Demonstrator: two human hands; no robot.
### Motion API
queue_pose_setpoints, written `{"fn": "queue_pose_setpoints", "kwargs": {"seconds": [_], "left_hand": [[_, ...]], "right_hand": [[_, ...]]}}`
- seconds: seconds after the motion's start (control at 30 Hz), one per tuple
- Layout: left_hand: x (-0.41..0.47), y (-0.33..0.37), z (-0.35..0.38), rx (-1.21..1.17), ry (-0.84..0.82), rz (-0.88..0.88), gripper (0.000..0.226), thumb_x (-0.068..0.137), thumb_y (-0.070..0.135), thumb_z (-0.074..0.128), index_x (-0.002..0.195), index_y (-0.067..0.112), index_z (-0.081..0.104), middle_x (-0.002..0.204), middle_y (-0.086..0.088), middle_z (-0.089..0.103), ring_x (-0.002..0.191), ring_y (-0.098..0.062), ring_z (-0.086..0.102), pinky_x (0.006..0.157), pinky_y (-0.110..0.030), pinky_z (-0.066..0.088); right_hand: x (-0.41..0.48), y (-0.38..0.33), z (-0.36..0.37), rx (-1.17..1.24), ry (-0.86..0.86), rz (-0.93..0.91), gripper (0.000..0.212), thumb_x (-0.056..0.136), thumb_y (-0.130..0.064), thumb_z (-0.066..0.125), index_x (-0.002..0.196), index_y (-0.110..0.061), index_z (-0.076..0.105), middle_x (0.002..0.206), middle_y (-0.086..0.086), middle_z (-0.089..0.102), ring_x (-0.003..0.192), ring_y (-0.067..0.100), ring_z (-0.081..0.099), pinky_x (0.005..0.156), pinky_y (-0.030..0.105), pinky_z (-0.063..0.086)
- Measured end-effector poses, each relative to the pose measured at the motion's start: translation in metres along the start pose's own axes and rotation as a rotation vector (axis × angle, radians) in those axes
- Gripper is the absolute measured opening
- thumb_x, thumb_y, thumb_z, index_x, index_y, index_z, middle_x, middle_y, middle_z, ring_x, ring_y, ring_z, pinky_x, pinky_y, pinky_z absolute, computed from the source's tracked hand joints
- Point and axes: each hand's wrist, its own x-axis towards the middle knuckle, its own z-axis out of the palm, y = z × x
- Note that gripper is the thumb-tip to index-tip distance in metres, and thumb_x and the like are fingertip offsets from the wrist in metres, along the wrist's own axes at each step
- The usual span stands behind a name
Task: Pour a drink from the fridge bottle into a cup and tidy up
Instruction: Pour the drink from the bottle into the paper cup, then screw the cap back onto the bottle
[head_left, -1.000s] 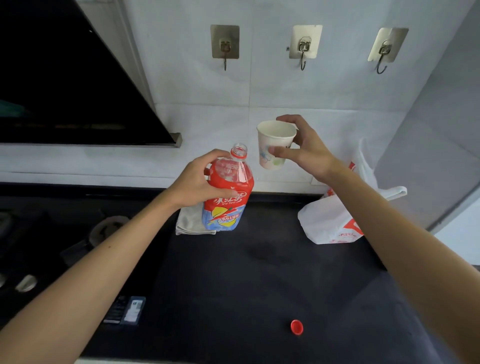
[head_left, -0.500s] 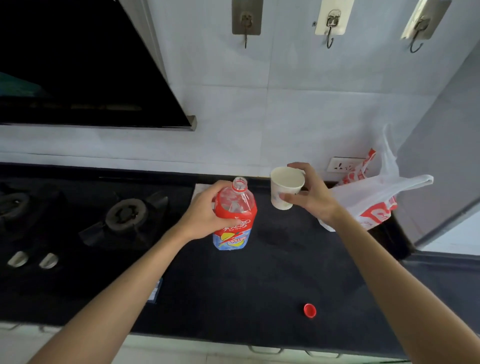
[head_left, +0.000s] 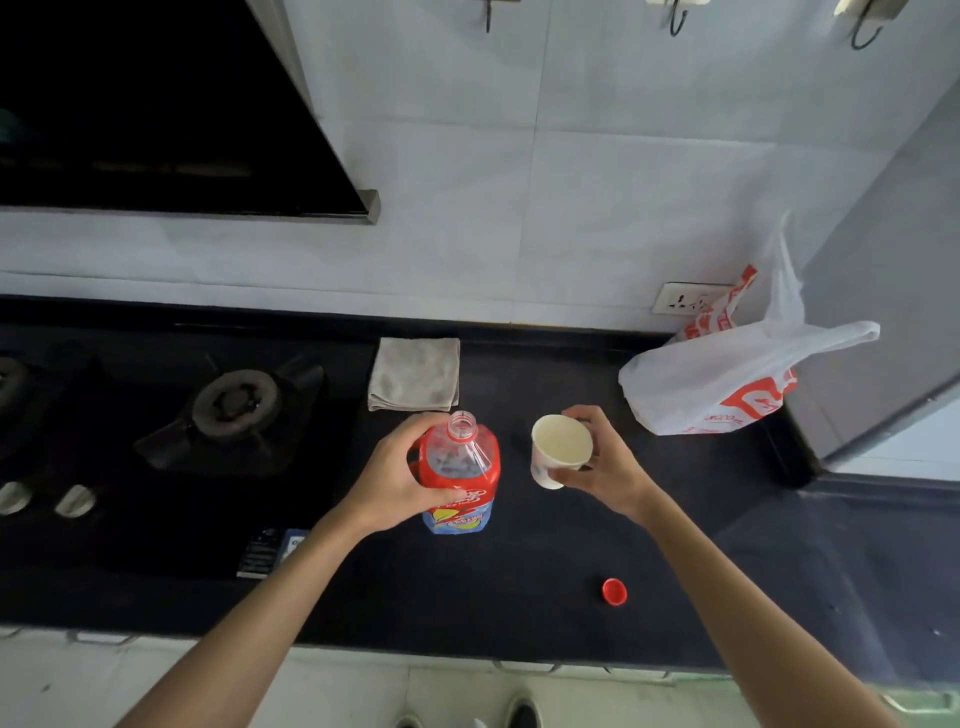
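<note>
A clear plastic bottle (head_left: 461, 467) with a red label stands upright and uncapped on the black counter (head_left: 467, 582). My left hand (head_left: 395, 478) grips its shoulder from the left. To its right, my right hand (head_left: 605, 462) holds a white paper cup (head_left: 558, 449), upright and slightly tilted, low over the counter; whether it touches the counter I cannot tell. The cup's inside looks pale, with no drink visible. The bottle's red cap (head_left: 614, 591) lies loose on the counter near the front edge, to the right.
A folded grey cloth (head_left: 414, 374) lies behind the bottle. A gas burner (head_left: 236, 402) and two knobs (head_left: 47, 499) sit to the left. A white and red plastic bag (head_left: 727, 384) stands at the back right by a wall socket (head_left: 680, 299). A grey cabinet side (head_left: 883, 312) closes the right.
Both hands have come down from chest height toward the counter. The bottle now stands on the counter and the cup is held low beside it. The view has tilted downward.
</note>
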Motion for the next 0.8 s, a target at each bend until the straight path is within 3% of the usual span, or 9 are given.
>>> {"fn": "queue_pose_setpoints", "kwargs": {"seconds": [0.47, 0.6, 0.8], "left_hand": [[-0.022, -0.02, 0.031, -0.023, -0.03, -0.022, 0.075, 0.064, 0.018, 0.092, 0.129, 0.022, 0.055, 0.127, 0.01, 0.06, 0.122, -0.013, 0.058, 0.089, -0.037, 0.06], [-0.029, -0.023, 0.038, -0.018, -0.005, -0.014, 0.075, 0.063, 0.025, 0.091, 0.128, 0.025, 0.054, 0.126, 0.015, 0.058, 0.124, -0.015, 0.056, 0.088, -0.037, 0.06], [-0.033, -0.025, 0.045, -0.008, -0.02, 0.011, 0.073, 0.063, 0.019, 0.093, 0.126, 0.024, 0.056, 0.125, 0.012, 0.059, 0.123, -0.017, 0.057, 0.087, -0.035, 0.06]], "right_hand": [[-0.022, 0.054, 0.034, -0.097, -0.066, 0.085, 0.077, 0.063, -0.007, 0.088, 0.118, -0.031, 0.039, 0.117, -0.012, 0.049, 0.11, 0.01, 0.053, 0.079, 0.014, 0.053], [-0.026, 0.062, 0.04, -0.103, -0.058, 0.075, 0.077, 0.061, -0.009, 0.089, 0.115, -0.031, 0.039, 0.116, -0.012, 0.049, 0.109, 0.011, 0.053, 0.078, 0.014, 0.051], [-0.031, 0.068, 0.051, -0.098, -0.06, 0.061, 0.074, 0.062, -0.01, 0.088, 0.115, -0.031, 0.04, 0.116, -0.012, 0.049, 0.108, 0.012, 0.054, 0.076, 0.014, 0.051]]}}
